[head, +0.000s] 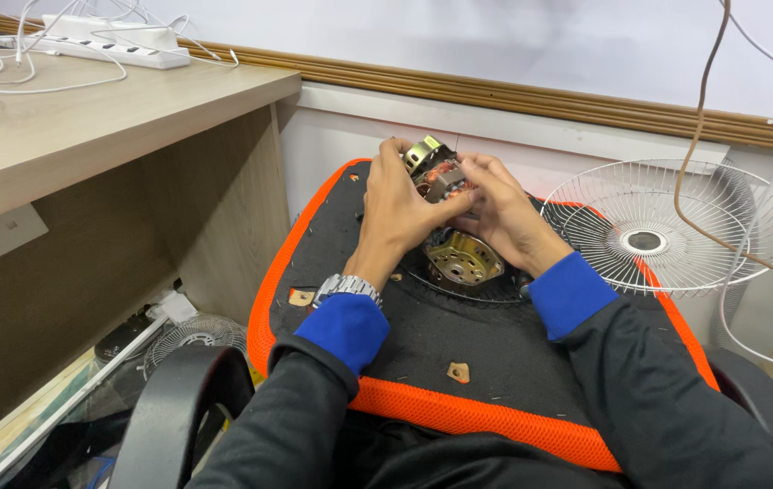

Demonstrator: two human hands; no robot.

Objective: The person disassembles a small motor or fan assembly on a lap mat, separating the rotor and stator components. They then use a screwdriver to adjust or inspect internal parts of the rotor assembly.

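Observation:
My left hand [397, 210] and my right hand [499, 213] both grip a small electric fan motor [433, 172] with copper windings and a brass-coloured metal frame, held above a chair seat. Directly under my hands lies a second brass-coloured motor housing plate [464, 258] on a dark round part. A metal watch [346, 287] sits on my left wrist, and blue cuffs show under black sleeves.
The black seat has an orange mesh rim [459, 418] and carries small brown scraps [458, 371]. A white wire fan guard [667, 226] leans at the right. A wooden desk [87, 118] with a white power strip [115, 41] stands left; another guard [194, 333] lies on the floor.

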